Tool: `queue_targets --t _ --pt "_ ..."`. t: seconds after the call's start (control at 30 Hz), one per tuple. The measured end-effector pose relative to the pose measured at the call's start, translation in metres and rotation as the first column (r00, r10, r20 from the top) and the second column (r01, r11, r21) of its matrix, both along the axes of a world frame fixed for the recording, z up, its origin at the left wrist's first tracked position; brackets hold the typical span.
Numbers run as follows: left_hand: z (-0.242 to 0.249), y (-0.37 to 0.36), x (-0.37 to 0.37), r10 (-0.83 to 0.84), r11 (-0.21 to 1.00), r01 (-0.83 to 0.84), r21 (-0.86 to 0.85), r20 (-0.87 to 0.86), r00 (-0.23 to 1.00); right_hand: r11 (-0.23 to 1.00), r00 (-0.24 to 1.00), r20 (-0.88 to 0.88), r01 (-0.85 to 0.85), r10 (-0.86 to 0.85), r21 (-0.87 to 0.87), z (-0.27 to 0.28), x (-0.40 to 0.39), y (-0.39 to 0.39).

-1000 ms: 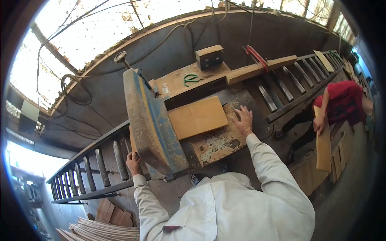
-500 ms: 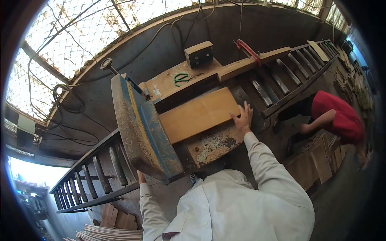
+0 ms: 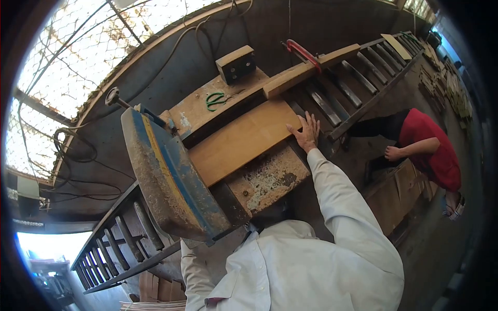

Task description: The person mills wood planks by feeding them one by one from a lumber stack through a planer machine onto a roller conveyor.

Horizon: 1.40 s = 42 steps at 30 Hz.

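Note:
A flat light-brown board lies on the bed of a dusty blue machine, its left end under the machine's hood. My right hand is at the board's right end, fingers spread, with the thumb at its edge. My left hand is hidden behind the hood; only its pale sleeve shows below. Green-handled scissors rest on the wooden ledge behind the board.
A red clamp grips a wooden bar. Roller racks extend right and lower left. A person in a red top bends at the right, near upright boards. Cables hang at the left.
The camera view has shifted, moving the machine leftward in the picture. My left hand has gone out of sight behind the hood. The other person's arm has moved, and the head shows more.

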<state>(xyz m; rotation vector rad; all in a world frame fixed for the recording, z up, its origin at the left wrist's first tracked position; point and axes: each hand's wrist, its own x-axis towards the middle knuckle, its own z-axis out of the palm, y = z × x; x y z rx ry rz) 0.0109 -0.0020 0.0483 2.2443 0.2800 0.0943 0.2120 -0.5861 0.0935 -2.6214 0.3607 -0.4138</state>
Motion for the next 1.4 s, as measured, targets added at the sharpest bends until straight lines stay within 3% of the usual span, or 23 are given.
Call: queue_targets --t 0.37,0.53,0.6,0.63,0.67,0.73,0.83,0.93,1.03,1.07,1.1,1.13,1.17,1.2,1.27,1.4 --pt "-0.012 0.017 -0.020 -0.101 0.986 0.101 0.130 -0.009 0.995 1.000 1.000 0.019 0.018 -0.018 0.010 0.010 0.002 0.008" --pt "0.003 0.053 -0.034 -0.154 0.953 0.103 0.285 0.163 0.974 1.000 0.999 0.024 0.031 -0.031 0.004 0.008 0.002 0.010" --pt "0.022 0.071 -0.043 -0.066 0.975 0.018 0.220 0.214 0.975 0.999 0.999 0.036 0.033 -0.033 -0.006 0.007 0.005 0.011" --pt "0.046 0.072 -0.045 0.098 0.994 -0.092 -0.051 0.114 0.989 0.999 0.999 0.042 0.033 -0.032 -0.011 0.006 0.005 0.011" --pt "0.072 0.071 -0.047 0.268 0.918 -0.254 -0.304 0.004 0.964 0.999 0.999 0.046 0.031 -0.030 -0.017 0.005 0.004 0.010" --pt "0.098 0.075 -0.074 0.466 0.734 -0.398 -0.550 -0.019 0.885 0.999 0.998 0.050 0.031 -0.030 -0.031 0.003 0.003 0.010" --pt "0.111 0.093 -0.129 0.688 0.593 -0.567 -0.572 -0.007 0.726 0.999 0.998 0.059 0.023 -0.022 -0.025 0.001 0.004 0.009" --pt "0.077 0.118 -0.202 0.822 0.507 -0.670 -0.542 0.071 0.565 0.999 0.997 0.072 0.022 -0.020 -0.024 -0.001 0.006 0.008" --pt "0.043 0.091 -0.241 0.975 0.138 -0.765 -0.629 -0.049 0.216 1.000 0.997 0.072 0.007 -0.006 -0.027 -0.001 0.005 0.006" --pt "0.020 0.084 -0.266 0.924 0.349 -0.884 -0.310 -0.046 0.380 1.000 0.997 0.073 0.003 -0.002 -0.023 0.000 0.005 0.006" --pt "-0.011 0.078 -0.292 0.846 0.529 -0.847 0.045 -0.106 0.523 1.000 0.999 0.053 0.000 0.001 -0.011 0.005 0.003 0.007" --pt "-0.041 0.060 -0.306 0.689 0.669 -0.574 0.473 -0.104 0.717 1.000 0.999 0.040 -0.009 0.010 -0.010 0.011 0.003 0.009" --pt "-0.067 0.039 -0.317 0.530 0.515 -0.237 0.824 -0.088 0.843 1.000 1.000 0.026 -0.015 0.015 -0.007 0.015 0.003 0.010" --pt "-0.079 0.016 -0.324 0.470 0.550 -0.144 0.823 -0.162 0.868 1.000 1.000 0.012 -0.018 0.019 -0.006 0.018 0.002 0.009" --pt "-0.098 -0.036 -0.321 0.444 0.813 -0.196 0.548 -0.367 0.817 1.000 1.000 0.016 -0.024 0.024 -0.007 0.015 0.002 0.007" --pt "-0.120 -0.086 -0.305 0.352 0.927 -0.226 0.298 -0.488 0.799 1.000 1.000 0.023 -0.016 0.016 -0.013 0.015 0.001 0.004"
